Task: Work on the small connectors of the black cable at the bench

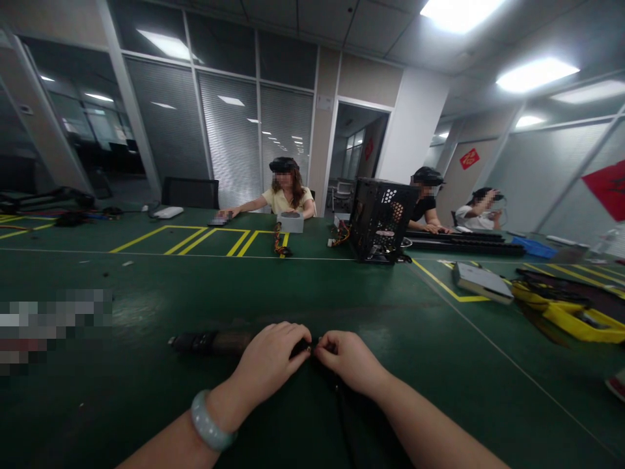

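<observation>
A dark, cylindrical electric screwdriver (208,342) lies on the green tabletop, its tip pointing left. My left hand (273,352) is closed round its rear end, with a pale green bangle on the wrist. Close beside it, my right hand (354,361) pinches the end of a black cable (342,410) against the back of the screwdriver. A small shiny bit shows between the fingertips of both hands. The join itself is mostly hidden by my fingers, so I cannot tell whether the cable is attached. From there the cable runs down toward the table's near edge.
A black computer case (383,221) stands ahead, with a grey power supply (291,223) and its wires farther left. To the right lie a flat silver box (482,284) and a yellow tray (581,320). Several people sit across the table; yellow tape (439,281) marks its surface.
</observation>
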Tool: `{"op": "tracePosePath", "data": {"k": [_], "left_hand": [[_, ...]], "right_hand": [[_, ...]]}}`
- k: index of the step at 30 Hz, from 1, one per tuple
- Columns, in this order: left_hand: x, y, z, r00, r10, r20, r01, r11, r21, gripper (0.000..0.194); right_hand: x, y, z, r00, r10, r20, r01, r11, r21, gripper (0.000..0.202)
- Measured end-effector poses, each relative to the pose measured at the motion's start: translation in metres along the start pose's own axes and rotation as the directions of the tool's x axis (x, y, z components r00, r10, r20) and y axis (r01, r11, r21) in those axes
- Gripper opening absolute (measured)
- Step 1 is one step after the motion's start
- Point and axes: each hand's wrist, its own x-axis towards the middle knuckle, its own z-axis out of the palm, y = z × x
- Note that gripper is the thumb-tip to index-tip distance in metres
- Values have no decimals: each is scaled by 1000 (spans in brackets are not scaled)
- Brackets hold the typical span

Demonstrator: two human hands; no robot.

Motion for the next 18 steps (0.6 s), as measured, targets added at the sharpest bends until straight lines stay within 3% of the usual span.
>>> {"op": "tracePosePath", "data": {"k": [9,15,18], "left_hand": [[0,0,-1,999,38,11,-38,999,9,8],[-1,1,0,1000,-17,-17,17,1000,14,18],[0,1,0,1000,-3,-7,4,1000,23,12]], "right_hand": [[1,-1,0,999,-26,-21,25,999,-47,15],[0,-3,0,1000,-23,-17,22,999,-42,14],[0,-3,-1,1000,-22,-8,21,999,-33,14]]}}
